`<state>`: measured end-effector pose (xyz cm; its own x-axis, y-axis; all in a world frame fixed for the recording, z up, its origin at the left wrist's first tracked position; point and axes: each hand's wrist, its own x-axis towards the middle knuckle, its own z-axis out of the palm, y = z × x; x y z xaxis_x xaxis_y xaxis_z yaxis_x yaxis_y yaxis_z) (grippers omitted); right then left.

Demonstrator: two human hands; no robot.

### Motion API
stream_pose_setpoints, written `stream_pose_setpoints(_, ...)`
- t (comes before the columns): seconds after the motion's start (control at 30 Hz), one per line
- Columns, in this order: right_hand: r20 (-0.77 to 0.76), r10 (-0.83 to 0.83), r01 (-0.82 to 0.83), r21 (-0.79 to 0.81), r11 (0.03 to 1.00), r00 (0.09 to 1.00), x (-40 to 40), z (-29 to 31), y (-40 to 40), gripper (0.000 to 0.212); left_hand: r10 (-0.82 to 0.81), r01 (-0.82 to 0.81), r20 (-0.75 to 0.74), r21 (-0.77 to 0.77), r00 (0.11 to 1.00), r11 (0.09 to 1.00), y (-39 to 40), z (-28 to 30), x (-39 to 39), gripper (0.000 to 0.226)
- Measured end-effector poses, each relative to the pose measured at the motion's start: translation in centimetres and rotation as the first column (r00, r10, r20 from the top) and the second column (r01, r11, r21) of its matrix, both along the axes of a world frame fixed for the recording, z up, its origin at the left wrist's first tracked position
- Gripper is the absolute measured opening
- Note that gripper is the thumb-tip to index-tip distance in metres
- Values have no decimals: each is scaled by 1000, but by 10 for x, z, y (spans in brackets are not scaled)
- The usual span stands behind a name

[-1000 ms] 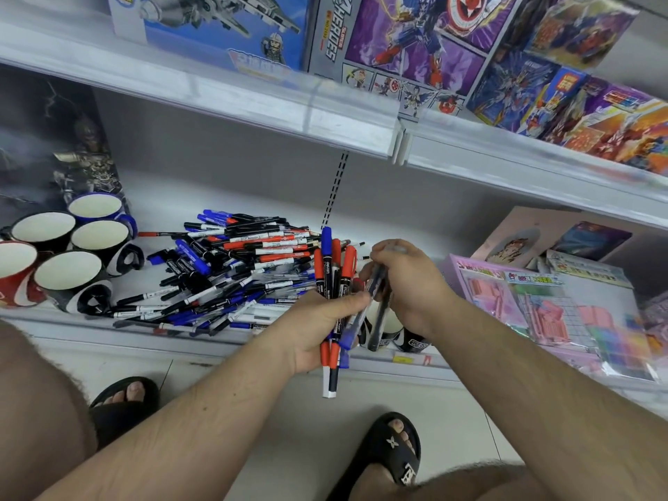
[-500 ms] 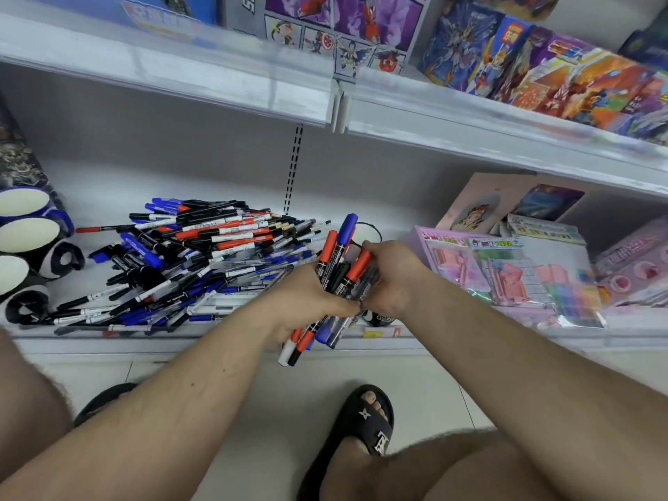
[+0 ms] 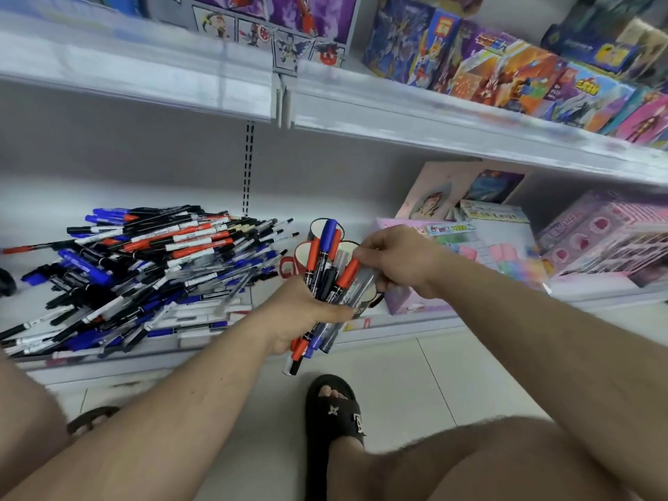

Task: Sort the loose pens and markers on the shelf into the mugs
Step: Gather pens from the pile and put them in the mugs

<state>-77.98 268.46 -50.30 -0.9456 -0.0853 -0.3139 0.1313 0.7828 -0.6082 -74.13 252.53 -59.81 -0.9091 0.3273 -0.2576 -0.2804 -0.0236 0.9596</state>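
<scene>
Now the left hand (image 3: 307,312) grips a bundle of markers (image 3: 327,280) upright just before the mugs (image 3: 325,229), while the right hand (image 3: 394,260) pinches one marker top; the loose pile (image 3: 144,269) sprawls across the shelf (image 3: 54,197) at left.

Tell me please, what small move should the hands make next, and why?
Probably the right hand should draw out the clear pens it pinches and drop them into the mug just behind. The left hand grips a mixed bundle of markers, and the mugs stand right behind it on the shelf.
</scene>
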Motion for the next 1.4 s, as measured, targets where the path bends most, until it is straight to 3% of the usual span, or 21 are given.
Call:
stream_pose_setpoints(0.13, -62, 7, -6, 8, 1000, 998, -16, -7, 19, 20, 126, -130, 89, 45, 988, 991, -14, -10, -5, 6)
stream_pose_setpoints(0.23, -137, -175, 166, -73, 983, 975, -41, -18, 44, 18, 249, -275, 203, 111, 947, 955, -23, -14, -13, 9)
stream_pose_setpoints(0.33, -213, -267, 283, 44, 958, 940, -66, -40, 75, 18, 318, -357, 252, 124, 914, 926, -23, -21, -19, 11)
stream_pose_setpoints(0.6, -150, -261, 293, 271, 917, 954, -109, -121, 89, 19, 400, -451, 330, 91, 855, 888, -15, -44, -36, 12)
stream_pose_setpoints(0.93, 14, -338, 335, 106, 936, 941, -120, -192, 83, 14, 441, -495, 316, 115, 840, 861, -22, -61, -45, 6)
stream_pose_setpoints(1.13, 13, -310, 305, 147, 941, 951, -115, -192, 82, 37, 374, -436, 326, 143, 868, 888, -26, -61, -40, 8)
stream_pose_setpoints(1.27, 41, -205, 182, 317, 931, 978, -108, -164, 81, 58, 341, -412, 321, 184, 884, 893, -25, -53, -33, 7)
stream_pose_setpoints(1.33, 6, -119, 107, 387, 916, 993, -105, -141, 72, 59, 318, -388, 315, 192, 894, 901, -26, -46, -27, 9)
stream_pose_setpoints(1.4, -42, -62, 73, 338, 938, 997, -99, -113, 56, 53, 293, -360, 307, 194, 906, 912, -26, -38, -22, 10)
